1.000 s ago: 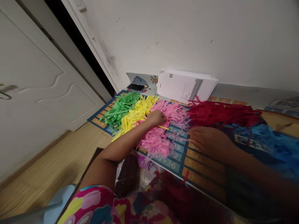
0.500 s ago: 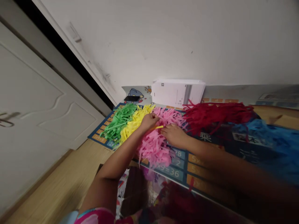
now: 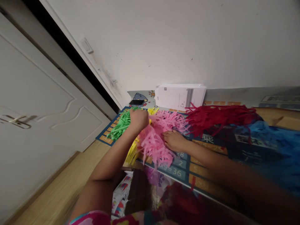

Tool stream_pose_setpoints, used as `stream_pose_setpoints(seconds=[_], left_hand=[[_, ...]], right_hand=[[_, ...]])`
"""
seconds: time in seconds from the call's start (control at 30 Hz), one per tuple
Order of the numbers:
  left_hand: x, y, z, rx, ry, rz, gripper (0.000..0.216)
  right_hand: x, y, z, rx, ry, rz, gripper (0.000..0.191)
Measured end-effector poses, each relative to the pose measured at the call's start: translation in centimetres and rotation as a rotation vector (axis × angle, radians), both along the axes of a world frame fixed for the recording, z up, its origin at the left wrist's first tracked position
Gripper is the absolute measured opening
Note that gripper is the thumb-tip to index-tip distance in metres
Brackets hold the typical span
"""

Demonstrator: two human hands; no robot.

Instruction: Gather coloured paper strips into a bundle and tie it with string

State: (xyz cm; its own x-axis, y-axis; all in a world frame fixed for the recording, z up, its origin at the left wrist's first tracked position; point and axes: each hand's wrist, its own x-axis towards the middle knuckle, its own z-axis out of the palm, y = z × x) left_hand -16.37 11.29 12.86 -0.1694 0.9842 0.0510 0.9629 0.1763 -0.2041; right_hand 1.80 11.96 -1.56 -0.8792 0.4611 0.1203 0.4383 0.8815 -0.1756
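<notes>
Fringed tissue-paper bundles lie side by side on the table. My left hand (image 3: 139, 120) is closed in a fist over the yellow fringe (image 3: 132, 153), between the green fringe (image 3: 121, 126) and the pink fringe (image 3: 157, 148). Whatever is inside the fist is hidden; pink paper lies against its right side. Fingers stretched, my right hand (image 3: 174, 140) rests on the right edge of the pink fringe. Much of the yellow bundle is covered by my left hand and the pink paper.
A red fringe (image 3: 222, 117) and a blue fringe (image 3: 278, 147) lie to the right. White papers (image 3: 179, 96) lean against the wall, with a black phone (image 3: 136, 102) beside them. The table's mat (image 3: 173, 170) bears printed sums. A door (image 3: 47, 93) stands left.
My left hand has moved left from the pink and yellow fringes and closed into a fist. The yellow strip between my hands is out of sight. Pink paper now covers more of the yellow.
</notes>
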Motion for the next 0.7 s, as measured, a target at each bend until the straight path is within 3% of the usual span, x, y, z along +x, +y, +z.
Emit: stream_pose_setpoints(seconds=[0.2, 0.4, 0.5, 0.6, 0.7], left_hand=[[-0.9, 0.1, 6.4, 0.363, 0.038, 0.132, 0.025], [-2.1, 0.1, 12.0, 0.827, -0.204, 0.175, 0.014], [-1.0, 0.3, 14.8, 0.979, -0.281, 0.125, 0.019], [3.0, 0.0, 15.3, 0.897, -0.233, -0.055, 0.010], [8.4, -1.2, 12.3, 0.541, 0.011, -0.300, 0.015]], right_hand=[[-0.1, -0.1, -0.5, 0.011, 0.005, -0.033, 0.033], [-0.7, -1.1, -0.8, -0.017, 0.053, -0.058, 0.038], [-0.5, -1.5, 0.2, -0.044, 0.102, -0.047, 0.038], [0.8, -2.1, 2.9, -0.087, 0.207, -0.076, 0.033], [3.3, -3.8, 6.1, -0.127, 0.371, -0.188, 0.030]])
